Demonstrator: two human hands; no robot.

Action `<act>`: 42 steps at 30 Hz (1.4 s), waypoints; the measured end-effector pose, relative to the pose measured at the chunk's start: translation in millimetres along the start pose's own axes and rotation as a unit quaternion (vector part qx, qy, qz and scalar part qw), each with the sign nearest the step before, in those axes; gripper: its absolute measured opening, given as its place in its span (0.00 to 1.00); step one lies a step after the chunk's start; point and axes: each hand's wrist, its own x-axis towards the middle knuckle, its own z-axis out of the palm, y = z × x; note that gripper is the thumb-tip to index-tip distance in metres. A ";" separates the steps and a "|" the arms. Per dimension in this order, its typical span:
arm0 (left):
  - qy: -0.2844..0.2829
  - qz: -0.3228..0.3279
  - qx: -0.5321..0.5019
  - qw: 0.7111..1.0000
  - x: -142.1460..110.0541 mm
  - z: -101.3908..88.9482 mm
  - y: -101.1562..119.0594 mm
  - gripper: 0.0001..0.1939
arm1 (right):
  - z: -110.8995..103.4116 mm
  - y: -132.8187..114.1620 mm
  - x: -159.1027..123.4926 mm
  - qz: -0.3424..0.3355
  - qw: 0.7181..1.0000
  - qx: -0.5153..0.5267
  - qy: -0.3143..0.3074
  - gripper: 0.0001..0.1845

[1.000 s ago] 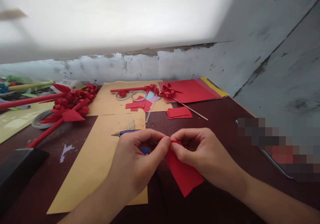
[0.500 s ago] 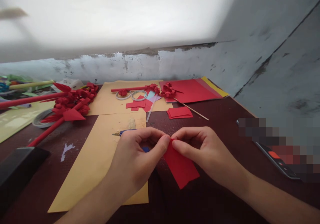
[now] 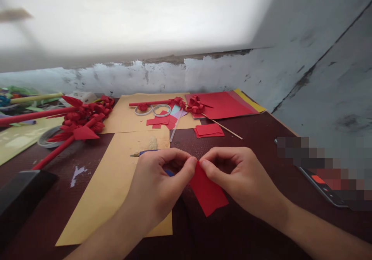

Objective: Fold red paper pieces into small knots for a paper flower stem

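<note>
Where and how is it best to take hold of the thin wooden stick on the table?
Probably best: pinch the wooden stick across its shaft near the bare, nearer end, coming from above and the right. It is thin and lies flat on the dark tabletop; its far end meets the curled red paper, which fingers might crush.

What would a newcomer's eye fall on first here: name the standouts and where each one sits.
First, probably, the bright red rectangular paper strip at lower centre, its top end pinched between the left hand and right hand. Next, the cluster of red folded-paper flowers with long red stems at the left, then the large flat red sheet by the wall.
</note>
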 end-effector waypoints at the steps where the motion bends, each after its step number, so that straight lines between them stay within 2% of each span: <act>1: 0.005 -0.001 -0.002 1.000 -0.3 -0.1 -0.3 0.09 | -0.1 0.2 -0.4 -0.004 1.000 -0.008 0.006 0.08; 7: -0.012 -0.018 -0.035 0.999 1.6 -0.8 -3.5 0.10 | -0.5 -1.7 -0.9 -0.017 1.000 -0.013 0.018 0.08; 12: -0.031 -0.014 -0.059 0.998 1.8 -1.0 -3.4 0.09 | -0.4 -2.1 -0.4 -0.016 0.999 0.030 -0.002 0.02; 18: -0.031 -0.010 -0.044 0.998 1.1 -0.2 -0.1 0.07 | -0.9 -2.4 -1.5 0.002 0.999 0.039 -0.029 0.03; 23: -0.021 0.003 -0.020 1.000 2.8 -0.1 0.4 0.07 | 0.0 -2.9 -0.6 -0.011 0.999 0.026 -0.034 0.02; 26: -0.014 -0.002 -0.032 0.999 3.2 0.3 -0.4 0.06 | 0.8 -2.5 -1.0 -0.017 0.999 0.021 -0.025 0.03; 33: -0.069 -0.063 -0.109 0.990 2.4 -0.7 -4.0 0.08 | -0.6 -1.3 -0.7 -0.024 0.999 0.016 0.032 0.09; 37: -0.080 -0.055 -0.101 0.990 1.6 -1.7 -4.4 0.10 | -2.2 -2.1 0.9 -0.033 0.998 0.014 0.047 0.09; 42: -0.083 -0.049 -0.098 0.991 1.2 -2.6 -5.7 0.12 | -2.9 -3.8 2.5 -0.043 0.998 0.028 0.033 0.06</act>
